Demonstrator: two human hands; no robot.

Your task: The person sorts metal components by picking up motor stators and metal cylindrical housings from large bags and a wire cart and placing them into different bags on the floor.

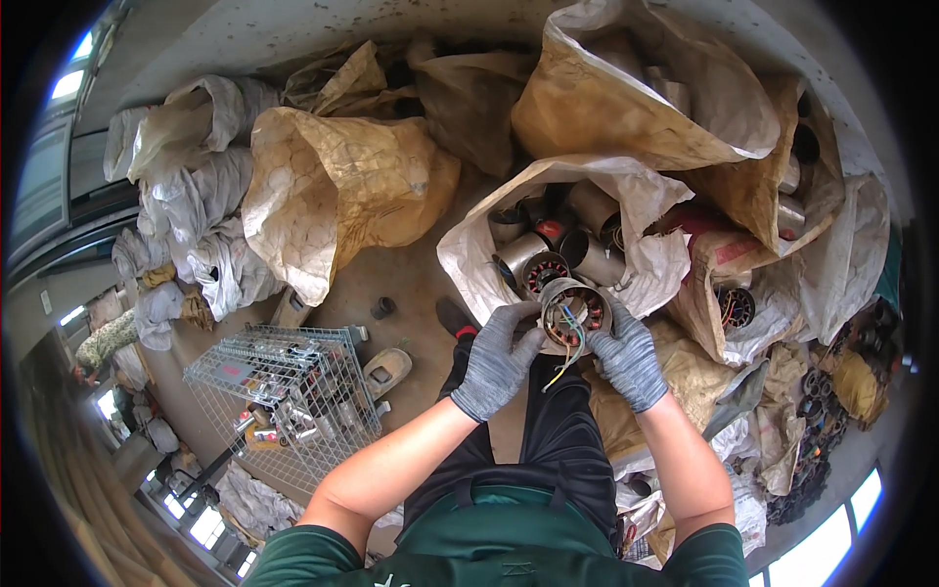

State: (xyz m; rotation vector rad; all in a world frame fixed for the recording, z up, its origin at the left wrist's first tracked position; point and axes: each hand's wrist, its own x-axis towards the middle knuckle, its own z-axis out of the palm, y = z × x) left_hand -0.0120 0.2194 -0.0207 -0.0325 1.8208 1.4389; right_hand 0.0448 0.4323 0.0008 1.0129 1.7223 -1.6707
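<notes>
Both of my hands wear grey knit gloves. Between them is a motor stator (pixel 594 311), a round metal shell with dark windings inside and loose green, blue and yellow wires hanging from it. My left hand (pixel 494 360) grips its left side, and my right hand (pixel 631 358) grips the right side. The stator is held at the near edge of an open white woven sack (pixel 468 256). Inside that sack lie several metal motor housings (pixel 595 259), and another stator (pixel 544 274) with red and dark windings sits just beyond the held one.
A large yellowed sack (pixel 333 186) stands at the far left. Another big sack (pixel 606 108) with cylinders stands behind, and a sack (pixel 724 284) with more stators is at the right. On the floor to the left is a wire mesh cage (pixel 293 391) holding metal parts.
</notes>
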